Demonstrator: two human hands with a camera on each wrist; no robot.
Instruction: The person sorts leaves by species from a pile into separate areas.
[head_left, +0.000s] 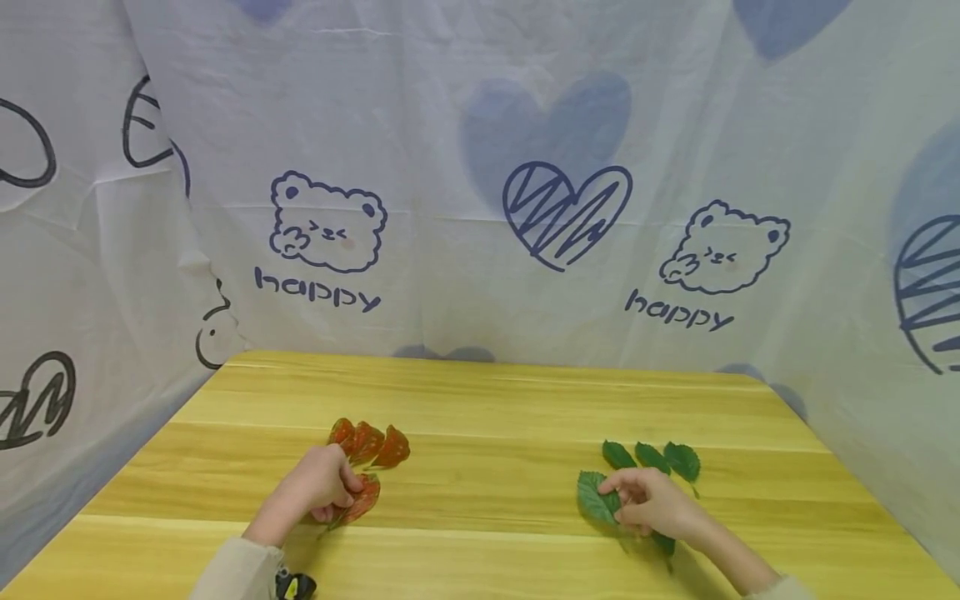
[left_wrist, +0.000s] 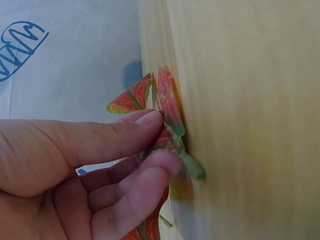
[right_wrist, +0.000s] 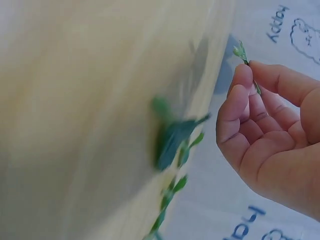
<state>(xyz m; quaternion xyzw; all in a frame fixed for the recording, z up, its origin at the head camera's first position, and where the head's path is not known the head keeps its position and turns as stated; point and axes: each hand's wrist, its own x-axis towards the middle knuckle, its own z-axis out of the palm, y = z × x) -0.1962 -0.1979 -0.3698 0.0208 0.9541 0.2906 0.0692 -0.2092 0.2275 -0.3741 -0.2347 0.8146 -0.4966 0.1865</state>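
Note:
My left hand (head_left: 318, 485) pinches a red leaf (head_left: 367, 497) between thumb and fingers, close over the table on the left. In the left wrist view the held leaf (left_wrist: 169, 102) shows pale veins and a thick green stem. Beyond that hand, a short row of red leaves (head_left: 392, 448) lies on the wood. On the right, my right hand (head_left: 660, 502) holds a green toothed leaf (head_left: 595, 496) by finger and thumb, seen edge-on in the right wrist view. Several green leaves (head_left: 682, 460) lie behind it, and another green leaf (head_left: 664, 544) is partly hidden below the hand.
A yellow wood-grain table (head_left: 480, 492) spans the front. Behind it hangs a white cloth (head_left: 442, 250) printed with hearts, bears and "happy", and more cloth borders both sides. A small black object (head_left: 296, 586) sits by the left sleeve.

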